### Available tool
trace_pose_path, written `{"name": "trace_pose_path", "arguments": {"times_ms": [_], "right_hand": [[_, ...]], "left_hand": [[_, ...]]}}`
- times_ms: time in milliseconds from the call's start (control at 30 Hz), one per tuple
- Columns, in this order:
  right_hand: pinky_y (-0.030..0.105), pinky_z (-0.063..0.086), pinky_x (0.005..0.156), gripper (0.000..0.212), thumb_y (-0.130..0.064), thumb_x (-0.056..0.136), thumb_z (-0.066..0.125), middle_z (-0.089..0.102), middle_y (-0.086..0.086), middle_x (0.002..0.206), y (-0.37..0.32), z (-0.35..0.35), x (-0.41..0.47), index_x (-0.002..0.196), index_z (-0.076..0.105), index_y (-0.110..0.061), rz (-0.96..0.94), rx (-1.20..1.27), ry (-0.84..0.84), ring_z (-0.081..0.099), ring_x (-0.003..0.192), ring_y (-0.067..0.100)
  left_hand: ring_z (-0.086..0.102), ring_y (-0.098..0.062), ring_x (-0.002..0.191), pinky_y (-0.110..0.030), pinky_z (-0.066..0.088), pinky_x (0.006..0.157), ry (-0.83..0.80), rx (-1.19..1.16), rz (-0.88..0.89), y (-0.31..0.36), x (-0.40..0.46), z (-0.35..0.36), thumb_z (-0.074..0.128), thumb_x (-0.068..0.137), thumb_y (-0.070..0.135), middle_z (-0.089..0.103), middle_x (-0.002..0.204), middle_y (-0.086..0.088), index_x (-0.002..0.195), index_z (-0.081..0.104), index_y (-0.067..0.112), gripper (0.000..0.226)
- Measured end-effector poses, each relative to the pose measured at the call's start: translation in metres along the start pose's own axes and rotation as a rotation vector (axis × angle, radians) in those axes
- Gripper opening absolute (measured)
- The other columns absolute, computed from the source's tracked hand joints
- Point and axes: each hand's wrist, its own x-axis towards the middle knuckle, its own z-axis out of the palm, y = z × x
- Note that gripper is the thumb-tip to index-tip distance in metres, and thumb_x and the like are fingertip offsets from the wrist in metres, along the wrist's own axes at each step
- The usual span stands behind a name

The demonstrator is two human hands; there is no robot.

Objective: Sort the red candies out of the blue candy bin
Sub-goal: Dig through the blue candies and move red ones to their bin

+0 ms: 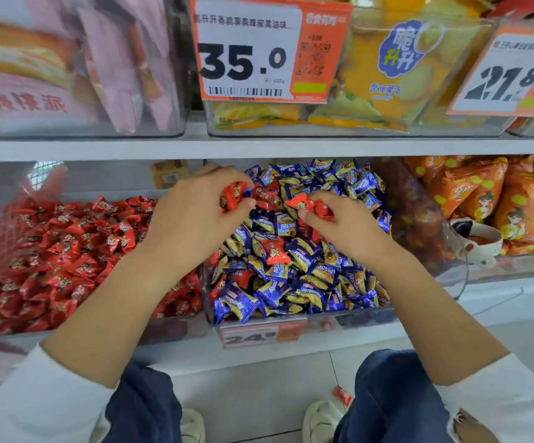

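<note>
Your left hand pinches red candies | right hand grips more, both over the far blue candy bin | strays remain mid-pile | red bin sits left, ready for drop-off.

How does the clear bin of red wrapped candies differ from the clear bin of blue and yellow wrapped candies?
The clear bin of red wrapped candies holds one colour only; the clear bin of blue and yellow wrapped candies has red strays mixed in. The red bin sits left, the blue bin right, under both hands. Both share one shelf.
</note>
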Motion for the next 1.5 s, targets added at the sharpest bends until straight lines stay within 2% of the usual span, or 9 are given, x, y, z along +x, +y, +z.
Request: {"name": "trace_pose_path", "arguments": {"times_ms": [267, 433, 533, 667, 867, 967, 1233, 1367, 1500], "right_hand": [[0.015, 0.034, 0.056, 0.007, -0.039, 0.091, 0.057, 0.048, -0.011, 0.061, -0.084, 0.012, -0.025, 0.092, 0.055, -0.032, -0.147, 0.275, -0.09, 0.044, 0.055, 0.002], [0.026, 0.044, 0.077, 0.029, -0.044, 0.09, 0.056, 0.067, -0.005, 0.096, -0.155, 0.053, 0.006, 0.113, 0.06, -0.028, -0.238, 0.172, -0.093, 0.06, 0.089, 0.013], [0.023, 0.04, 0.095, 0.06, -0.053, 0.084, 0.059, 0.055, -0.003, 0.132, -0.17, 0.071, 0.028, 0.139, 0.038, -0.037, -0.261, 0.108, -0.213, 0.051, 0.12, 0.017], [0.019, 0.029, 0.101, 0.073, -0.052, 0.083, 0.061, 0.037, -0.002, 0.149, -0.168, 0.077, 0.029, 0.145, 0.024, -0.042, -0.316, 0.056, -0.348, 0.036, 0.135, 0.016], [0.024, 0.033, 0.098, 0.035, -0.03, 0.091, 0.059, 0.052, -0.009, 0.126, -0.113, 0.045, -0.002, 0.126, 0.055, -0.033, -0.295, 0.068, -0.098, 0.046, 0.12, 0.009], [0.024, 0.034, 0.098, 0.03, -0.031, 0.091, 0.06, 0.055, -0.004, 0.127, -0.069, 0.021, -0.024, 0.12, 0.055, -0.038, -0.23, 0.027, -0.078, 0.049, 0.122, 0.015], [0.033, 0.041, 0.086, 0.054, -0.04, 0.087, 0.061, 0.051, 0.006, 0.136, 0.031, -0.052, -0.04, 0.136, 0.045, -0.025, 0.218, -0.139, -0.04, 0.055, 0.109, 0.023], [0.038, 0.04, 0.099, 0.053, -0.037, 0.089, 0.06, 0.05, 0.005, 0.139, 0.046, -0.064, -0.03, 0.137, 0.047, -0.02, 0.263, -0.084, -0.015, 0.049, 0.123, 0.025], [0.032, 0.04, 0.096, 0.049, -0.037, 0.091, 0.057, 0.049, 0.005, 0.14, 0.045, -0.052, -0.015, 0.137, 0.046, -0.023, 0.176, -0.047, -0.027, 0.048, 0.125, 0.024]], "left_hand": [[0.06, -0.007, 0.085, -0.007, 0.04, 0.075, 0.019, -0.29, -0.256, -0.07, -0.034, -0.06, 0.072, 0.082, 0.028, 0.068, 0.094, 0.008, 0.095, 0.068, 0.023, 0.015], [0.06, 0.002, 0.077, -0.025, 0.046, 0.078, 0.099, -0.694, -0.571, -0.111, -0.048, -0.08, 0.063, 0.088, 0.036, 0.066, 0.079, 0.018, 0.092, 0.068, 0.029, 0.009], [0.06, -0.009, 0.098, -0.035, 0.042, 0.09, 0.097, -0.903, -0.728, -0.124, -0.054, -0.085, 0.06, 0.089, 0.037, 0.069, 0.095, 0.011, 0.095, 0.069, 0.026, 0.015], [0.062, -0.006, 0.091, -0.018, 0.045, 0.074, 0.286, -0.939, -0.807, -0.136, -0.055, -0.097, 0.058, 0.089, 0.024, 0.067, 0.097, 0.007, 0.099, 0.067, 0.023, 0.014], [0.059, -0.011, 0.088, -0.007, 0.045, 0.063, 0.283, -0.795, -0.708, -0.127, -0.045, -0.088, 0.054, 0.088, 0.006, 0.065, 0.094, 0.0, 0.097, 0.067, 0.011, 0.016], [0.06, -0.012, 0.089, -0.011, 0.043, 0.077, 0.172, -0.589, -0.572, -0.109, -0.037, -0.067, 0.056, 0.089, 0.011, 0.067, 0.093, 0.001, 0.092, 0.068, 0.019, 0.014], [0.054, 0.002, 0.076, -0.002, 0.035, 0.071, 0.003, -0.272, -0.087, -0.017, -0.023, -0.015, 0.056, 0.091, 0.018, 0.064, 0.092, 0.013, 0.101, 0.067, 0.027, 0.017], [0.052, 0.003, 0.066, -0.008, 0.031, 0.063, -0.197, -0.175, -0.046, 0.013, 0.002, 0.003, 0.05, 0.096, 0.022, 0.056, 0.126, 0.001, 0.126, 0.057, 0.022, 0.03], [0.041, -0.02, 0.129, -0.025, 0.033, 0.097, -0.487, 0.12, -0.041, 0.022, 0.043, 0.031, 0.048, 0.097, 0.027, 0.033, 0.15, -0.007, 0.145, 0.031, 0.015, 0.053]]}}
